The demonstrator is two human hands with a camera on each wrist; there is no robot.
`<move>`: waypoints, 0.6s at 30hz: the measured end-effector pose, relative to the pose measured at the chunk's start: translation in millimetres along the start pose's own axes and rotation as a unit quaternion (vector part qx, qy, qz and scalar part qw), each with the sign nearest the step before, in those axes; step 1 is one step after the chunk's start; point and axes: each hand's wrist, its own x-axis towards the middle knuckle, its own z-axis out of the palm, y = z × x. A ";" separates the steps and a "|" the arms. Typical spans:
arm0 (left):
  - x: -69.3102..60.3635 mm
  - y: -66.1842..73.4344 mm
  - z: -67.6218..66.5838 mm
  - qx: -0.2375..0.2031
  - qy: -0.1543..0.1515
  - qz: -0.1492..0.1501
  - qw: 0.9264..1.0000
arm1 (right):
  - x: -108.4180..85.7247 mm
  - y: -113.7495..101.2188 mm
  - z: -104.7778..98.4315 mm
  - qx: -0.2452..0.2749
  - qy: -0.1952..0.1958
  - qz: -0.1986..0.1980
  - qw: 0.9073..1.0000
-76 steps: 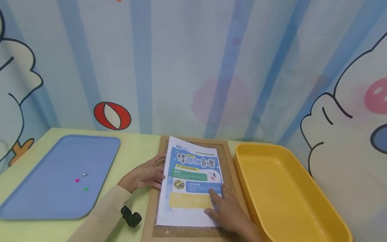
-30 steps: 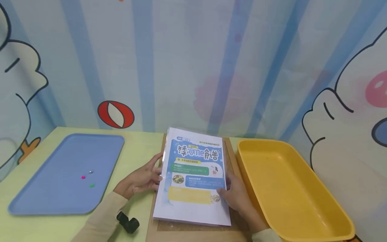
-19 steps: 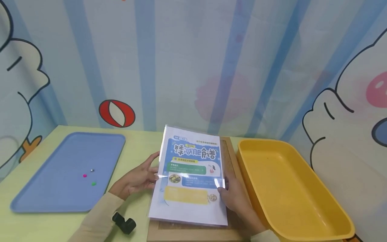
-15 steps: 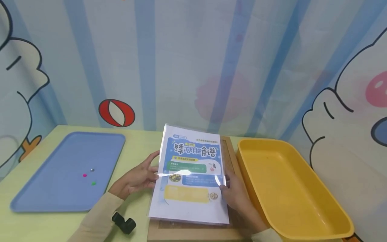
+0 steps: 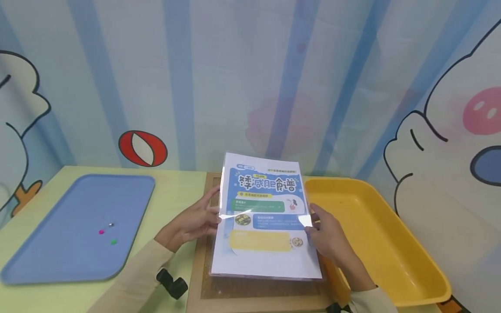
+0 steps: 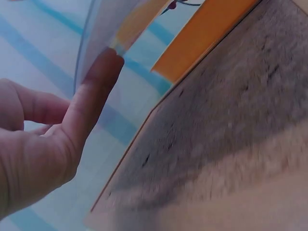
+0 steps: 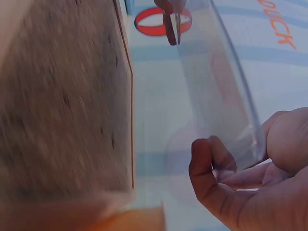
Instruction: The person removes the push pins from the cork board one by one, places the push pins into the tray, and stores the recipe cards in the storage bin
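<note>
A printed poster sheet (image 5: pixel 266 263) in a glossy clear sleeve is held raised above a wood-framed cork board (image 5: pixel 250 290). My left hand (image 5: pixel 195 222) pinches its left edge, thumb on the front and fingers behind. At the right edge my right hand (image 5: pixel 330 234) grips the sheet between thumb and curled fingers. The left wrist view shows the sheet's edge between the left fingers (image 6: pixel 91 96), off the cork surface (image 6: pixel 231 110). From the right wrist view, the clear sleeve (image 7: pixel 216 96) stands tilted and apart from the board.
On the left of the table lies a blue tray (image 5: pixel 78 261) with a pink (image 5: pixel 101 231), a green (image 5: pixel 114 241) and a silver piece (image 5: pixel 111 224), too small to identify. A yellow bin (image 5: pixel 391 248) stands right of the board. A printed curtain (image 5: pixel 219 87) hangs behind.
The sheet has come up off the cork board and moved right. My right hand went from lying on its front to gripping its right edge; the left hand stays at the left edge.
</note>
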 end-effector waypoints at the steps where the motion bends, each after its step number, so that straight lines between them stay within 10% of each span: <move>1: 3.3 1.9 5.8 -0.002 0.003 -0.001 1.000 | 1.6 3.0 -5.6 -0.004 -0.003 0.001 1.000; 18: 71.0 8.3 113.4 -0.036 0.027 -0.030 0.999 | 29.4 77.8 -104.1 -0.037 -0.073 0.012 0.997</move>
